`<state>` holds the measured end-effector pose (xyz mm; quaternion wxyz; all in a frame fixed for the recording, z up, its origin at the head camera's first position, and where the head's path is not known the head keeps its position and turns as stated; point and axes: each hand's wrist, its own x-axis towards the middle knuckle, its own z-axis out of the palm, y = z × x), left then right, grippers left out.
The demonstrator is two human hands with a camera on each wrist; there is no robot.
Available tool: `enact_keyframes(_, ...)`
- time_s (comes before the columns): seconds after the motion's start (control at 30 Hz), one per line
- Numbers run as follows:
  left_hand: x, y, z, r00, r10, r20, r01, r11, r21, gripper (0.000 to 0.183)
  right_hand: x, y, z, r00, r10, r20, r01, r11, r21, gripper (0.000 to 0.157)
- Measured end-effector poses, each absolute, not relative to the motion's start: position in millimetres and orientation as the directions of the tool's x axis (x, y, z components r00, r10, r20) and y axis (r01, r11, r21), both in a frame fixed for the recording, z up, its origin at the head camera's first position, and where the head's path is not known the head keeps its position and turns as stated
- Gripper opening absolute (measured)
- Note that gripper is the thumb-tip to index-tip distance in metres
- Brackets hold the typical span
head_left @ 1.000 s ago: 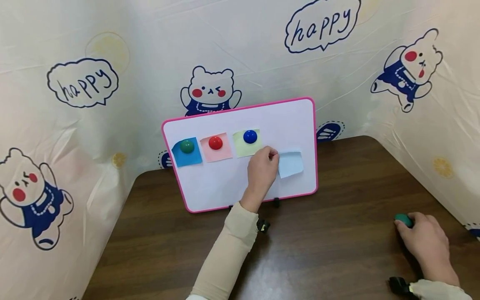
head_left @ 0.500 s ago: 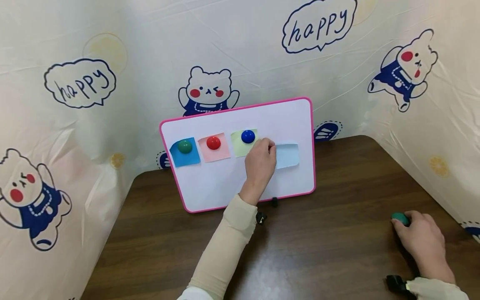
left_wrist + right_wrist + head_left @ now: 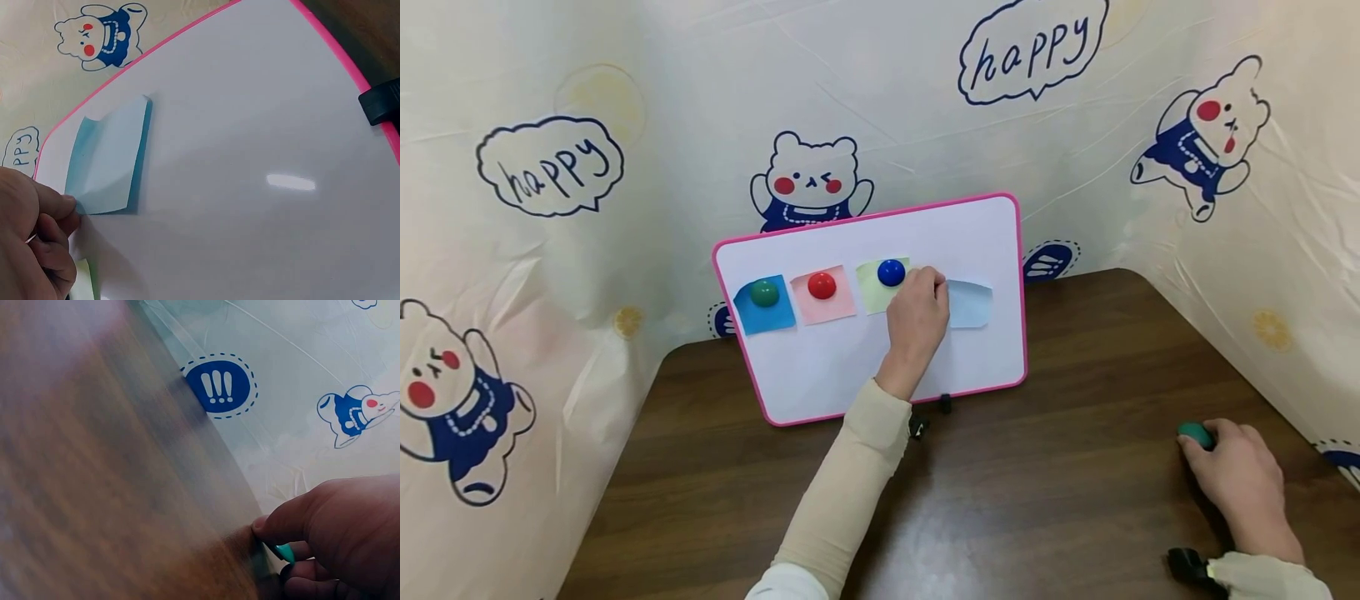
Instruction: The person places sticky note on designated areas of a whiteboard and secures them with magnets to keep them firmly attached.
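My left hand pinches a light blue sticky note by its edge, against or just in front of a pink-framed whiteboard. In the left wrist view the note stands a little off the board, with thumb and finger at its lower left corner. Over the right side of the table, my right hand holds a green round magnet between thumb and fingers. Only a sliver of that magnet shows in the right wrist view.
On the board, a green magnet sits on a blue note, a red magnet on a pink note, and a blue magnet on a pale green note. Black clips support the board on the wooden table.
My left hand has moved up the board with the light blue note, bringing it nearly level with the other notes. My right hand still holds the green magnet in about the same place.
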<state>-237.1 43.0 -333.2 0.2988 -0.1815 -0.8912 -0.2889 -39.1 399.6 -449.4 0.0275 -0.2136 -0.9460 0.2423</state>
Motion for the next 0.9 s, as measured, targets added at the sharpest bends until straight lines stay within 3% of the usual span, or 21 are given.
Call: enact_keyframes(0.9,-251,43,-319,-0.725,0.104,0.681,0.515,0.738,0.436,0.010,-39,400,-450,-0.913,0.407,-0.037,0.375,0.798,-0.471,0.057)
